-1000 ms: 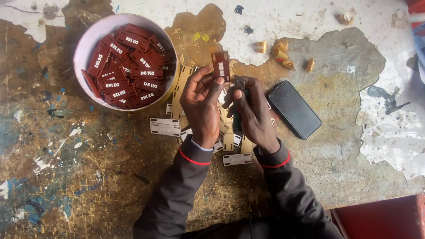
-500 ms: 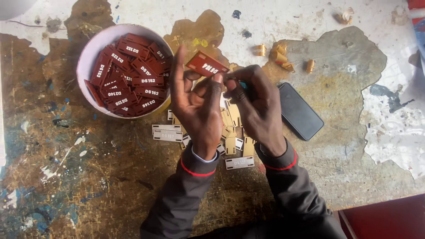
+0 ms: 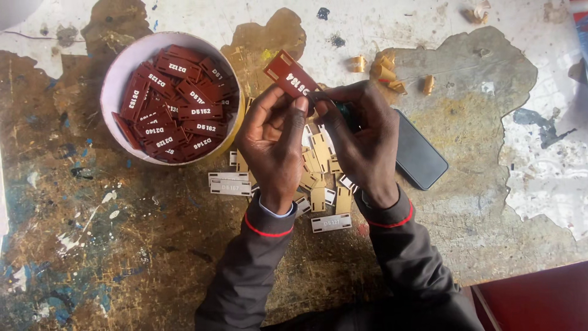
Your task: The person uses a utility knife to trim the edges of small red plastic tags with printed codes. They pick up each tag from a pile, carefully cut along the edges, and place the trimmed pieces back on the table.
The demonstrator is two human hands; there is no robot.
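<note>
A: Both hands are up over the middle of the worktop (image 3: 92, 245). The left hand (image 3: 272, 138) is curled, thumb and fingertips pinched on the lower end of a dark red tag (image 3: 290, 76).

B: And the tag sits where?

A: Lifted clear of the worktop, tilted, its upper end pointing up and left, just right of the bowl (image 3: 113, 86). White lettering faces the camera.

B: The right hand?

A: The right hand (image 3: 361, 138) is closed too, fingers folded in, its fingertips meeting the left ones at the tag's lower end. Something dark is tucked inside that grip; I cannot tell what it is.

B: What lies under them?

A: A scatter of pale tags (image 3: 321, 196), cream and white, some partly hidden by the wrists. Two lie side by side just left of the left wrist, one more lies between the cuffs, nearer the person.

B: The bowl?

A: Round, pale, well filled with more red tags (image 3: 177, 110), piled every which way. It sits to the left of the hands, near but not touching.

B: Anything on the right?

A: A black phone (image 3: 419, 156) lies flat and slanted, just beside the right hand, part of it hidden behind the knuckles. Further up, some small yellowish scraps (image 3: 383, 70) lie loose. The sleeves are dark with red trim at the cuffs.
</note>
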